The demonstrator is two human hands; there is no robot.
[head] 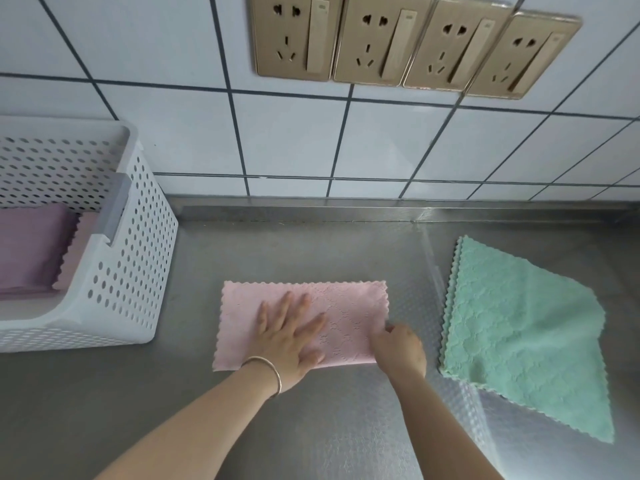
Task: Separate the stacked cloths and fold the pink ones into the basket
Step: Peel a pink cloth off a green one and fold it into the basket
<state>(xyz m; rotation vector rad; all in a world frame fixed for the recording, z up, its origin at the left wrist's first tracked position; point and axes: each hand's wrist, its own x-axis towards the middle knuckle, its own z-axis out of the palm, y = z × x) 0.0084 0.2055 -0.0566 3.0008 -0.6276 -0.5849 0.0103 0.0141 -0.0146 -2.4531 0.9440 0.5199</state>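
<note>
Head view: basket (131, 258) holds folded cloths (31, 247); left hand (291, 337) flat, right hand (398, 348) pinching pink cloth (346, 306).

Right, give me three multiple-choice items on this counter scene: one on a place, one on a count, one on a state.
1. Where does the basket stand relative to the pink cloth?
A. left
B. right
C. on top of it

2. How many socket plates are on the wall?
A. two
B. four
C. six

3. What is the left hand doing?
A. lying flat on the pink cloth
B. holding the green cloths
C. inside the basket

Key: 1 A, the basket sits at the counter's left end. 2 B, four plates in a row. 3 A, fingers spread on the cloth.
</note>
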